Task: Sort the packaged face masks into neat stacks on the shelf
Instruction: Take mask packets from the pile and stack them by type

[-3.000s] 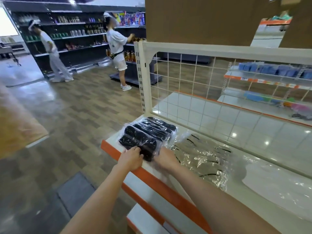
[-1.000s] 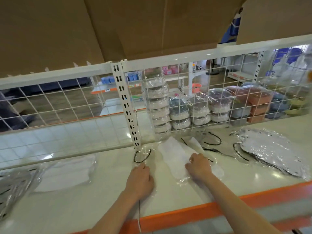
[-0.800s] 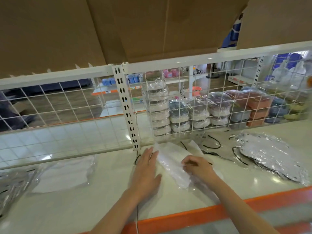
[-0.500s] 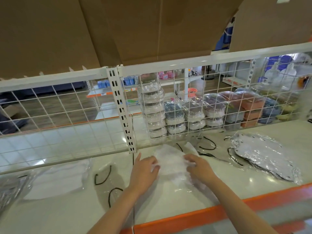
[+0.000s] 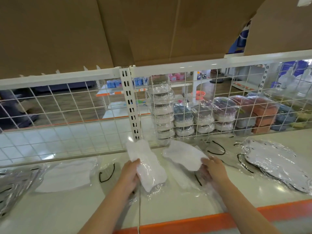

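My left hand [image 5: 130, 173] grips a white face mask in clear wrap [image 5: 146, 164], lifted and tilted above the white shelf [image 5: 59, 208]. My right hand [image 5: 211, 168] holds the edge of a second white packaged mask [image 5: 183, 156], raised just off the shelf. Another white packaged mask [image 5: 67, 174] lies flat to the left. A pile of silvery packaged masks [image 5: 276, 164] with black ear loops lies at the right, and more silvery packs [image 5: 11, 184] sit at the far left edge.
A white wire grid [image 5: 67, 119] backs the shelf, with an upright post [image 5: 130, 105] in the middle. Behind the grid stand wrapped stacks of bowls [image 5: 194, 119]. Cardboard [image 5: 118, 31] hangs overhead. An orange strip [image 5: 202, 222] marks the shelf's front edge.
Both hands were pressing on one heap of white masks; now each hand has lifted a separate pack, the left one swung up and leftward, the right one drawn to the right.
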{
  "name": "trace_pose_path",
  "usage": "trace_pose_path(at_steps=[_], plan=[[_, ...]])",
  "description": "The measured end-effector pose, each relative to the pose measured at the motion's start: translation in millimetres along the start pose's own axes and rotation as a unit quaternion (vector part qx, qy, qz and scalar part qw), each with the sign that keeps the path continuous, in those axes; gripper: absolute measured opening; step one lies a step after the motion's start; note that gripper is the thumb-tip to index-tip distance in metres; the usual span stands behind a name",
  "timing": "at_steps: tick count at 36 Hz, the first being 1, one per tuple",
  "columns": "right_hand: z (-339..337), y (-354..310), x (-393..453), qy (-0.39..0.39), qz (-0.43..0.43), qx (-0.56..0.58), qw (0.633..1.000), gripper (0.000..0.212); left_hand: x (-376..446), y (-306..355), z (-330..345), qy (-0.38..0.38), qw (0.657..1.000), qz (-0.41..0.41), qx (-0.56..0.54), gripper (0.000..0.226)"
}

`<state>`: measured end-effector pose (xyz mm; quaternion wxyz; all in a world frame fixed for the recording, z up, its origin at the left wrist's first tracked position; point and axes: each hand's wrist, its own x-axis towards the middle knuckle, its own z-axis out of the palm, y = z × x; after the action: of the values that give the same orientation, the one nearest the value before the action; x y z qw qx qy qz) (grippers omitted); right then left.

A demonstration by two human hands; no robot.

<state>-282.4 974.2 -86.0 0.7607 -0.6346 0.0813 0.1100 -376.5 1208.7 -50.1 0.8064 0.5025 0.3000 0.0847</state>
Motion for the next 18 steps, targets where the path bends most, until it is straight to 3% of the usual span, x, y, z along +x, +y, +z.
trace_pose_path(at_steps=[2, 4, 6, 8, 13, 16, 18], plan=[[7, -9, -9, -0.049, 0.03, 0.173, 0.983, 0.02, -2, -2, -1, -0.011, 1.0, -0.011, 0.002, 0.028], [12, -14, -14, -0.098, 0.052, 0.248, 0.962, 0.017, -1, -4, -2, -0.013, 1.0, -0.021, 0.013, 0.029], [13, -15, -17, -0.152, 0.059, 0.17, 0.972, 0.015, -4, -4, -2, -0.024, 0.999, -0.029, 0.027, 0.026], [10, -15, -18, -0.209, 0.049, 0.006, 0.977, 0.015, -10, -2, -1, -0.036, 0.997, -0.044, 0.045, 0.021], [18, -13, -19, -0.261, -0.027, -0.315, 0.912, 0.02, -3, -9, -9, -0.135, 0.978, -0.092, 0.128, 0.034], [27, -7, -18, -0.231, -0.072, -0.354, 0.904, 0.019, -7, -17, -7, -0.212, 0.934, -0.072, 0.278, 0.037], [32, -2, -16, -0.217, -0.082, -0.321, 0.918, 0.02, -12, -24, -4, -0.255, 0.899, -0.063, 0.35, 0.048]])
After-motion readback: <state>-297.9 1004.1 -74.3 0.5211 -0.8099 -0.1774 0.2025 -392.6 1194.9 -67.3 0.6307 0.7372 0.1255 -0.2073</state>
